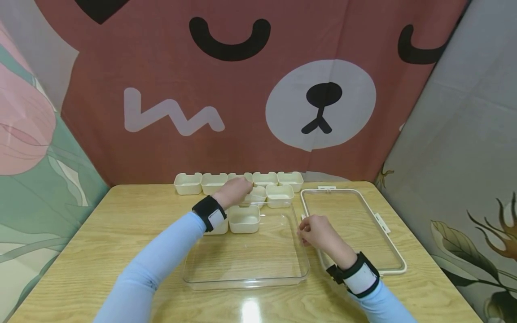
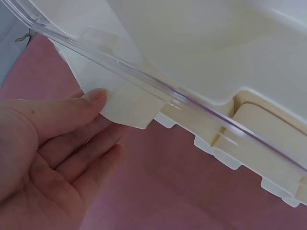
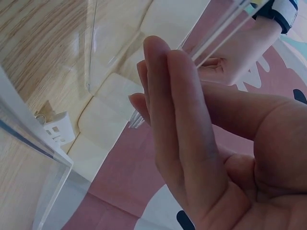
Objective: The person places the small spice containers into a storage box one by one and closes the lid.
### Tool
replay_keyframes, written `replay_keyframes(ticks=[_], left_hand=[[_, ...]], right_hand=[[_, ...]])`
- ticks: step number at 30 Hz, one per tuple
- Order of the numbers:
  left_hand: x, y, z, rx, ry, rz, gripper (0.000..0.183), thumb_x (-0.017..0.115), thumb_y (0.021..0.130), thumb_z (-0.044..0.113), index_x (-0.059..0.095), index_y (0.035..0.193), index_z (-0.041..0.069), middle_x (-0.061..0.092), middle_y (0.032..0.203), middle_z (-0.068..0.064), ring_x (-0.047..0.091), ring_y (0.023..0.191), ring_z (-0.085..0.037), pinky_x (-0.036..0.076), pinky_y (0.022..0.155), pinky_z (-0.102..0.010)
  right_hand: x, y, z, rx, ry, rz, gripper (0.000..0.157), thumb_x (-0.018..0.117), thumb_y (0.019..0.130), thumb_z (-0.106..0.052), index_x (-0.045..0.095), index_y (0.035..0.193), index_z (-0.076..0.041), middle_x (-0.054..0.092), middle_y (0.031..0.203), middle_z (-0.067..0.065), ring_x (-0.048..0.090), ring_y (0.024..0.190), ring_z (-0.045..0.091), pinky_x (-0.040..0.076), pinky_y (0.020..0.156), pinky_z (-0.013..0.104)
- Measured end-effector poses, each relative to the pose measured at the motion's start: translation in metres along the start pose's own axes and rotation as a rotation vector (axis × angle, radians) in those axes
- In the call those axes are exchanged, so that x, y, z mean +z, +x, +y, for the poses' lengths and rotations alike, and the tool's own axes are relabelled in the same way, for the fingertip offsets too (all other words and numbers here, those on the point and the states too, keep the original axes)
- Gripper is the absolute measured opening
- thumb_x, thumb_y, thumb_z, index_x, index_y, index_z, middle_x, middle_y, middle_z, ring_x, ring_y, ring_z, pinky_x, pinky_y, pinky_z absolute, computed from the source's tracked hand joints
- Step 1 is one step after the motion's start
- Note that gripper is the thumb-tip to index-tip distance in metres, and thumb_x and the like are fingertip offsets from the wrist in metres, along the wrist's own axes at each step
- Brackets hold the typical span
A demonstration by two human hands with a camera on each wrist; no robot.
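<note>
My left hand pinches a small cream plastic box beyond the far side of a clear plastic bin. In the left wrist view, the thumb of the left hand lies on one face of the cream box, with the fingers behind it. The bin's clear rim crosses in front of that box. My right hand grips the right wall of the bin; in the right wrist view the rim runs between the thumb and fingers of the right hand. Two cream boxes, one of them this box, sit inside the bin's far left part.
Several more cream boxes stand in a row along the back edge, including a box at the left end. Another box sits just in front. A clear lid with a white frame and clips lies at the right. A bear-print curtain hangs behind the table.
</note>
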State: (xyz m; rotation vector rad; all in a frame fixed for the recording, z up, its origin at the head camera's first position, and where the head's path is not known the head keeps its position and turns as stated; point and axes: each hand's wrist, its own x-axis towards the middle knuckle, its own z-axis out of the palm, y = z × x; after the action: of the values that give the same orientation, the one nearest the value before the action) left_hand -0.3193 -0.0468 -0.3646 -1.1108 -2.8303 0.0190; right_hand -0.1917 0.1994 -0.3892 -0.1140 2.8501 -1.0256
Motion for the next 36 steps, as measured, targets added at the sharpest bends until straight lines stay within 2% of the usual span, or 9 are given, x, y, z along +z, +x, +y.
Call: replay_keyframes(ticks=[10,18,27,36], left_hand=[[-0.003,-0.006,0.002,0.020,0.045,0.061,0.020,0.056,0.085,-0.011,0.069,0.085,0.004,0.062,0.073,-0.007,0.049,0.062,-0.015,0.041,0.056,-0.025],[-0.009,-0.012,0.004,0.033,0.077,0.131,0.021,0.058,0.082,-0.012,0.069,0.083,0.006,0.066,0.077,-0.006,0.056,0.066,-0.014,0.046,0.057,-0.026],[-0.015,-0.020,0.009,0.034,0.104,0.166,0.018,0.063,0.078,-0.009,0.070,0.085,0.007,0.065,0.076,-0.005,0.056,0.065,-0.015,0.045,0.054,-0.027],[-0.019,-0.024,0.012,0.044,0.150,0.239,0.021,0.062,0.077,-0.009,0.070,0.086,0.007,0.065,0.077,-0.005,0.061,0.069,-0.020,0.050,0.056,-0.030]], right_hand=[[0.001,0.001,0.001,0.000,0.003,0.002,0.007,0.067,0.083,-0.001,0.066,0.088,0.004,0.066,0.072,0.009,0.067,0.061,0.019,0.055,0.055,0.027],[0.000,0.001,-0.001,-0.005,-0.026,0.005,0.008,0.066,0.084,-0.002,0.067,0.089,0.004,0.066,0.072,0.009,0.067,0.062,0.021,0.053,0.053,0.025],[0.000,0.001,-0.001,0.001,-0.030,-0.003,0.008,0.066,0.084,-0.002,0.066,0.089,0.004,0.065,0.072,0.009,0.068,0.062,0.022,0.053,0.053,0.025],[0.000,0.000,-0.002,-0.004,-0.033,0.002,0.007,0.066,0.084,-0.003,0.066,0.087,0.003,0.064,0.070,0.008,0.066,0.060,0.019,0.053,0.052,0.024]])
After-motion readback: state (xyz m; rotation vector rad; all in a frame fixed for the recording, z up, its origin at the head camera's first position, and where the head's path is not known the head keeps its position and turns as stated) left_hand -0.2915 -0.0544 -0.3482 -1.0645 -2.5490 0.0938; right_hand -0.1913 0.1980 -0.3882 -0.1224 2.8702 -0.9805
